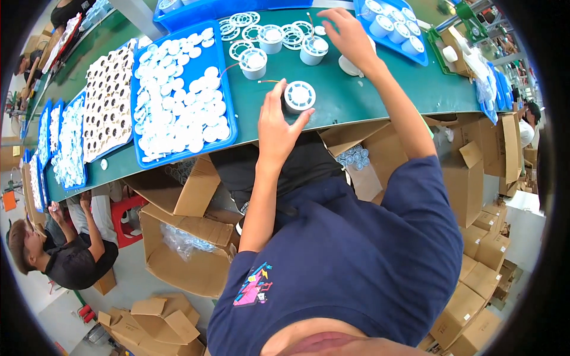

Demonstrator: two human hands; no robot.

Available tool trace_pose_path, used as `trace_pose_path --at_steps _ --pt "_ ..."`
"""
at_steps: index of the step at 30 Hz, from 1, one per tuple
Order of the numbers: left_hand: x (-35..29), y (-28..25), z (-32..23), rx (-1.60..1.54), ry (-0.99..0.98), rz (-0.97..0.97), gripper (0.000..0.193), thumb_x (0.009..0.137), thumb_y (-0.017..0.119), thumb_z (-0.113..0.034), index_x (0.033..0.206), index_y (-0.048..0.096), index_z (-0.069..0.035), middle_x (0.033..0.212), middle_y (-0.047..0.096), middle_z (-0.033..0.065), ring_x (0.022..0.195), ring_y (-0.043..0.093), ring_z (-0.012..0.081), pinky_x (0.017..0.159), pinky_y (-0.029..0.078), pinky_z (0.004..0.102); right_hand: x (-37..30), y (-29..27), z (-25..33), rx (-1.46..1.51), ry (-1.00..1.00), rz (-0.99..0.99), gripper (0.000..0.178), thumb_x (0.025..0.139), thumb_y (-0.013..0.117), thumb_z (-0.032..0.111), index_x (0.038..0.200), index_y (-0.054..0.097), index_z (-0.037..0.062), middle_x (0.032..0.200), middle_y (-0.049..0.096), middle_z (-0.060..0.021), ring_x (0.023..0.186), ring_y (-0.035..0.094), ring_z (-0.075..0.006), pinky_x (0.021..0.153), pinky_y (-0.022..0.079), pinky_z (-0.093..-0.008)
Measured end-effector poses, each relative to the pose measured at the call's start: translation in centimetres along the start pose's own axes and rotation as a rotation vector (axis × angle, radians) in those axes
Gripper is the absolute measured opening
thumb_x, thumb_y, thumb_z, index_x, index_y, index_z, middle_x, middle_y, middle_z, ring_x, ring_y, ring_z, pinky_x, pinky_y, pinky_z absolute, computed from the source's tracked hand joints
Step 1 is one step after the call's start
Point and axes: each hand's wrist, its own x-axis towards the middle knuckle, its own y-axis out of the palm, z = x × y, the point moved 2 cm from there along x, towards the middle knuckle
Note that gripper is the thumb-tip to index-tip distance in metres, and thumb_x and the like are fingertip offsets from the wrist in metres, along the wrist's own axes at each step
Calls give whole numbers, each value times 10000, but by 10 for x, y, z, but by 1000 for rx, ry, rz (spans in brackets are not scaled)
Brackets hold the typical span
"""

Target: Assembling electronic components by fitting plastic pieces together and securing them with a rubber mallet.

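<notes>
Near the bench's front edge, my left hand curls thumb and fingers around a white round plastic housing with a slotted ring top. A thin wire with a small connector pokes out beside those fingers. Farther off to the right, my right hand has its fingers spread, with nothing seen in them. Close to its fingertips are a white cup-shaped part with a wire and a small white disc. Under my right wrist stands another white part, partly covered. More cups sit to the left.
Flat white rings lie at the back of the green bench. A blue tray of white discs stands left, beside trays of other parts. A blue tray of cups is at back right. Cardboard boxes and a seated person are below.
</notes>
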Motion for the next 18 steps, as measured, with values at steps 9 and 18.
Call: trace_pose_path --at_steps 9,18 --pt "-1 7 6 91 130 -3 665 753 879 -179 1324 575 -28 1183 626 183 1052 624 381 902 514 448 -88 -30 119 433 203 368 459 879 789 304 1225 653 35 1145 675 -137 910 713 -275 757 574 -363" --pt "1 3 -1 -19 -119 -88 610 949 749 -213 1438 466 18 1283 581 172 1141 605 264 984 506 386 -88 -78 64 1146 349 131 548 941 699 203 1424 483 61 1352 575 -122 1164 602 -202 923 524 -343"
